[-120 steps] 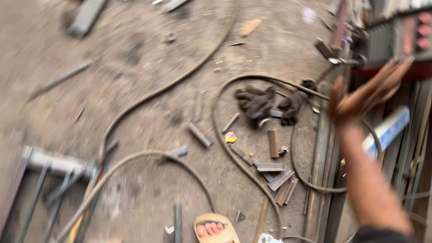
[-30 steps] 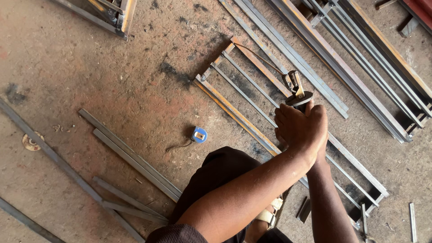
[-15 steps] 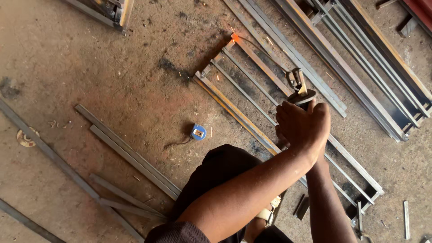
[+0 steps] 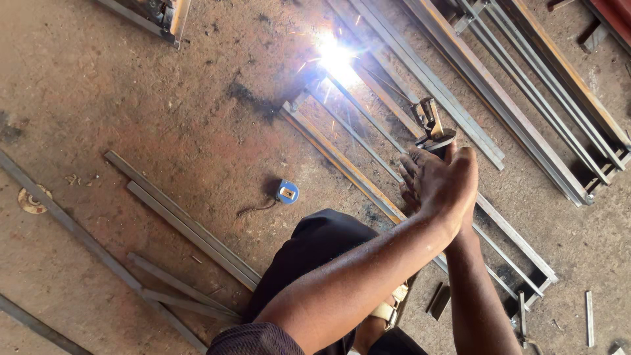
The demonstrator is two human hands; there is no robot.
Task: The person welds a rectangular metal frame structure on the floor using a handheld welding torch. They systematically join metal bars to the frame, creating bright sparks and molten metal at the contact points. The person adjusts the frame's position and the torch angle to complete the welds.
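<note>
Steel flat bars and angle lengths lie across the dirt floor (image 4: 131, 98), and both hands are clenched together around the electrode holder (image 4: 430, 128), which sits at about 1 o'clock from the person's knee. The left hand (image 4: 437, 184) wraps over the right hand (image 4: 463, 174), of which only a part of the fingers shows; neither wears a glove, and both forearms are bare. From the holder a thin welding rod (image 4: 378, 89) runs toward 11 o'clock and ends in a bright arc (image 4: 336, 58) on the far end of the ladder-like metal frame (image 4: 368, 158), with sparks scattering around it. Finding 1: bare skin faces the arc, so a burn from sparks or from the light looks likely if this stance holds. Finding 2: the rod reaches well out from the grip, so a small wobble of the wrists could, in my judgement, break the arc or stick the tip to the bar. Finding 3: the dark trouser knee (image 4: 315, 250) lies just beside the frame's near rail, where hot spatter or a warmed bar could reach the cloth. Finding 4: a blue tape measure (image 4: 286, 192) lies near the frame at 9 o'clock from the hands, and loose offcuts (image 4: 437, 299) lie by the foot; either could be stepped on or scorched.
</note>
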